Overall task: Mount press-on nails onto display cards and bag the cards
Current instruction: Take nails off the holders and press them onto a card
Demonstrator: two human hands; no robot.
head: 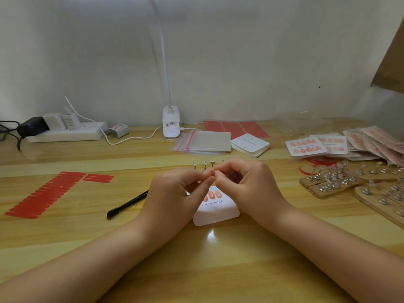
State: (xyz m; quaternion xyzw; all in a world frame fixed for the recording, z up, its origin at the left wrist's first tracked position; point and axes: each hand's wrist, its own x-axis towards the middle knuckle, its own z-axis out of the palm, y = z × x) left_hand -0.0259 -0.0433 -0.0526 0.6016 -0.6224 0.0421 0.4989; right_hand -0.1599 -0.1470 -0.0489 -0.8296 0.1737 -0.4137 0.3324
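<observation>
Both hands, left (pixel 175 189) and right (pixel 242 182), fingertips pinched together over display card (pixel 215 212), wooden table (pixel 196 259), white wall (pixel 240 62)

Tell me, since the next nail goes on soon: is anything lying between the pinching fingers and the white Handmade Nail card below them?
Nothing visible. The left hand and right hand meet fingertip to fingertip directly above the display card. Three pink nails already sit on its top row; whatever the fingers pinch is too small to identify.

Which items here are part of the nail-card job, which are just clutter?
Job: display card under both hands; blank cards; clear bags; red adhesive tabs; finished cards; nail stands.
Clutter: power strip; lamp base; black pen.
</observation>
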